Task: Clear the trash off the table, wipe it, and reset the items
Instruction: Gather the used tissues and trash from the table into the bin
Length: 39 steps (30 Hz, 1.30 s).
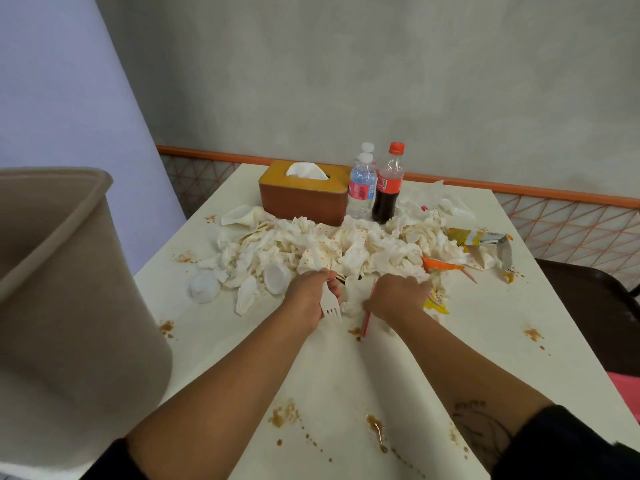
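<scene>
A heap of crumpled white napkins and wrappers (346, 247) covers the middle of the white table (519, 358). My left hand (310, 299) grips a white plastic fork (330, 308), tines pointing toward me, at the heap's near edge. My right hand (398, 297) holds a pink straw (367, 318) and presses into the napkins. Small plastic sauce cups (204, 288) lie at the heap's left. Yellow snack wrappers (481, 239) lie at its right. Brown sauce stains (284, 415) dot the tabletop.
A beige trash bin (69, 306) stands close at the left of the table. At the back stand an orange tissue box (304, 192), a water bottle (362, 188) and a cola bottle (388, 185). A dark chair (588, 299) sits at the right.
</scene>
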Each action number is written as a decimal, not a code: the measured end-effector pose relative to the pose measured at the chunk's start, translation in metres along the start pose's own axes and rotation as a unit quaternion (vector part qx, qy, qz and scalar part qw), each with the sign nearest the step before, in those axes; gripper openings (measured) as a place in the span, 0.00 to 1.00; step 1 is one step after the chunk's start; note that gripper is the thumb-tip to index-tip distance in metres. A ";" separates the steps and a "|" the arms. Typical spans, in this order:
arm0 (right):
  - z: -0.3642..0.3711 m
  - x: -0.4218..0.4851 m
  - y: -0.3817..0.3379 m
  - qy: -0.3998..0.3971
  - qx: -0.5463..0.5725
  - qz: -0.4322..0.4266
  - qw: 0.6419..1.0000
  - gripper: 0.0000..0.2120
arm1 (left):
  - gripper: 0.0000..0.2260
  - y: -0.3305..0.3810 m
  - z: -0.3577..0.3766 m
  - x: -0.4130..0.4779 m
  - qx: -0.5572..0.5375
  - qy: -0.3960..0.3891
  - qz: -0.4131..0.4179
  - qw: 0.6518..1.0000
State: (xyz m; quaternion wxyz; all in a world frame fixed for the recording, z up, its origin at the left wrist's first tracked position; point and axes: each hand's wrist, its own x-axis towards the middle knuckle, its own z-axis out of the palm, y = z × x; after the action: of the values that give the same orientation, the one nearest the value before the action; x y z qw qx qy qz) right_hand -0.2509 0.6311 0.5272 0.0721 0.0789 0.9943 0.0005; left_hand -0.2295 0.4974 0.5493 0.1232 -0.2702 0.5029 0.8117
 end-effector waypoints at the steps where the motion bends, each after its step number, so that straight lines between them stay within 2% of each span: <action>1: 0.000 0.002 -0.002 -0.010 0.003 0.007 1.000 0.11 | 0.10 0.001 -0.002 0.002 0.003 0.003 0.000 1.000; 6: -0.001 0.007 -0.001 -0.037 0.021 0.025 0.999 0.02 | 0.10 -0.001 -0.007 0.006 0.004 0.001 0.007 1.000; 16: -0.002 0.006 -0.001 -0.050 0.014 0.016 0.999 0.04 | 0.07 -0.005 -0.005 0.005 0.009 0.000 0.009 1.000; 21: -0.006 0.005 -0.001 0.031 0.018 -0.002 0.999 0.03 | 0.06 -0.006 -0.005 0.005 0.025 -0.003 0.016 1.000; 23: -0.005 0.000 0.001 0.030 0.014 -0.022 0.999 0.04 | 0.05 -0.009 -0.002 0.005 0.030 -0.007 0.016 0.999; 25: -0.004 -0.003 0.002 0.038 0.058 -0.026 0.997 0.09 | 0.04 -0.010 0.001 0.004 0.042 -0.009 0.019 0.999; 28: -0.010 -0.001 0.008 0.027 0.210 0.003 0.977 0.16 | 0.03 -0.014 0.008 0.004 0.043 -0.003 0.022 0.999; 31: -0.025 -0.001 0.012 -0.018 0.403 0.021 0.915 0.11 | 0.06 -0.017 0.015 0.004 0.044 -0.006 0.026 0.999; 33: -0.037 -0.007 0.016 -0.070 0.479 0.017 0.875 0.09 | 0.06 -0.020 0.021 0.004 0.052 -0.004 0.032 0.998; 35: -0.047 -0.015 0.023 -0.115 0.501 0.009 0.858 0.07 | 0.08 -0.023 0.028 0.004 0.073 0.001 0.031 0.997; 39: -0.052 -0.017 0.036 -0.133 0.490 0.005 0.862 0.10 | 0.11 -0.030 0.043 -0.001 0.070 -0.006 0.023 0.997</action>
State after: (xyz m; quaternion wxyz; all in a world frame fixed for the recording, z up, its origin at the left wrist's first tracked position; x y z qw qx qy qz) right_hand -0.2358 0.6643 0.5821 0.1560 0.1084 0.8470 -0.4965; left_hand -0.2280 0.5491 0.5423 0.1261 -0.2443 0.5636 0.7789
